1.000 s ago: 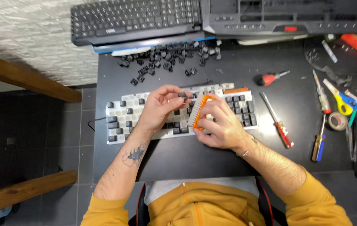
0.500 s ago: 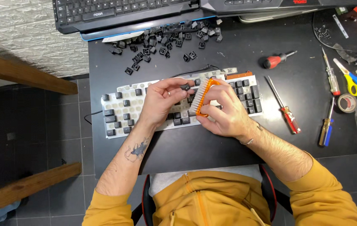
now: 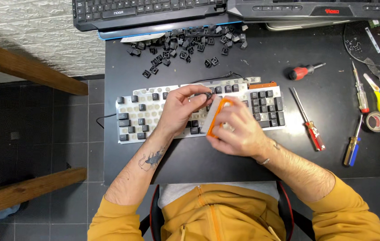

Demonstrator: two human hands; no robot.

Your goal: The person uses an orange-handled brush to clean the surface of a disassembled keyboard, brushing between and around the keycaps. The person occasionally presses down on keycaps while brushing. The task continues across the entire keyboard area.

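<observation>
L hand [image 3: 179, 109]: fingers pinch a black keycap [image 3: 208, 95] over the keyboard [image 3: 132, 114], desk centre | R hand [image 3: 239, 129]: clenched on orange puller [image 3: 214, 118], touching keyboard | keycap prob. light, stiff, smooth; grip by its sides | loose caps [image 3: 176, 49] nr back edge; screwdrivers [image 3: 308, 120] at right.

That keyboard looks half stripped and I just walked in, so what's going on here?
A person at a black desk is working over a white keyboard that has many keycaps missing. The left hand pinches a black keycap just above the board, while the right hand grips an orange tool against it. A pile of loose keycaps lies behind the board, and screwdrivers lie to the right.
</observation>
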